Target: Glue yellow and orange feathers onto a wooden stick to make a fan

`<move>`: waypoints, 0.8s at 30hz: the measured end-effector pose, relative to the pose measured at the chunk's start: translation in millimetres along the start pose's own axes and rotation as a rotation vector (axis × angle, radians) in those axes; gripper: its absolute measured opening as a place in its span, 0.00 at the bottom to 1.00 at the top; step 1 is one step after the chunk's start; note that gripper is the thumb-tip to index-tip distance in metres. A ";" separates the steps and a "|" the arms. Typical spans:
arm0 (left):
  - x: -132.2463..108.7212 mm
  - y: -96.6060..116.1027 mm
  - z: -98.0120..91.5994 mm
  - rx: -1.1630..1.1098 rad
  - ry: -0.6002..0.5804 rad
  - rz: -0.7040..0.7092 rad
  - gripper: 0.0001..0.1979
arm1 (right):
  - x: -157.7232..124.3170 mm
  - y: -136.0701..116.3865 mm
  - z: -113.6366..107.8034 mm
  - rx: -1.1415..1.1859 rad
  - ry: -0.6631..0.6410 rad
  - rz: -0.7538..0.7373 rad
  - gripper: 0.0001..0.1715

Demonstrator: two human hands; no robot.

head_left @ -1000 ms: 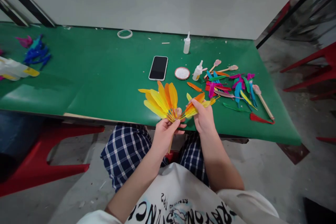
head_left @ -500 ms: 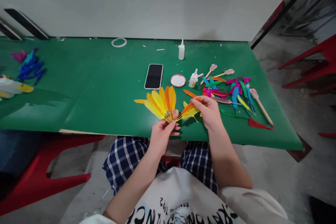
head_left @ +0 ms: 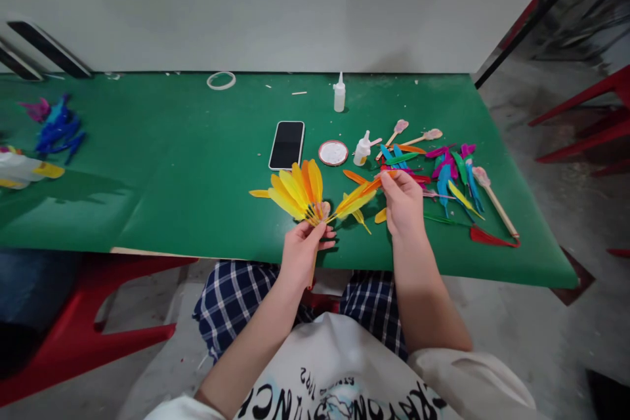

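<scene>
My left hand (head_left: 304, 249) pinches the base of a fan of yellow and orange feathers (head_left: 295, 190) fixed on a wooden stick, held just above the near edge of the green table (head_left: 172, 164). My right hand (head_left: 403, 203) is closed on an orange feather (head_left: 367, 187) that sticks out to the right of the fan's base. A loose yellow feather (head_left: 380, 215) lies on the table under that hand.
A pile of coloured feathers (head_left: 443, 167) and wooden sticks (head_left: 495, 200) lies right of my hands. A phone (head_left: 287, 144), a round lid with white glue (head_left: 333, 152), two small glue bottles (head_left: 339, 93) and a tape ring (head_left: 221, 81) sit further back. Blue feathers (head_left: 59, 131) lie far left. Red chairs (head_left: 590, 125) stand around.
My right hand has slid outward to the right along the orange feather, away from the fan's base. The left hand has kept its hold on the fan.
</scene>
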State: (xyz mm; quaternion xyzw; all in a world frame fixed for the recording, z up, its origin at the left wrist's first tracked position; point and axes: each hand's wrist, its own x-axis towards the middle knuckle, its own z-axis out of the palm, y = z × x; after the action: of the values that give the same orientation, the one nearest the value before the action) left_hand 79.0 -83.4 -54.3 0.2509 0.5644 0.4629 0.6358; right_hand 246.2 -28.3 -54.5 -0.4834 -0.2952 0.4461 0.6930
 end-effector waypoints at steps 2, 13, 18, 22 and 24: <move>3.1 -0.4 -2.8 -0.011 0.029 0.026 0.12 | 3.4 -0.8 -4.8 0.057 0.044 -0.028 0.09; 20.6 3.9 -10.6 0.604 0.296 0.426 0.53 | 5.1 6.8 -11.6 0.122 0.161 -0.027 0.13; 15.6 8.7 -7.9 0.847 0.334 0.567 0.46 | -3.8 4.0 -3.2 -0.041 0.189 -0.159 0.11; 4.8 16.0 -13.7 0.691 0.215 0.576 0.25 | -31.4 -3.9 5.7 -0.423 0.090 -0.547 0.04; 0.7 18.0 -12.9 0.431 -0.050 0.347 0.23 | -48.2 -5.0 10.0 -0.601 -0.175 -0.862 0.05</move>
State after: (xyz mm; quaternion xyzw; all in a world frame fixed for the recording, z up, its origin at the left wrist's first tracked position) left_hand 61.2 -77.4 -42.6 0.4846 0.5825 0.4280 0.4926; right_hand 218.9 -68.5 -45.2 -0.4563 -0.6386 0.0550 0.6171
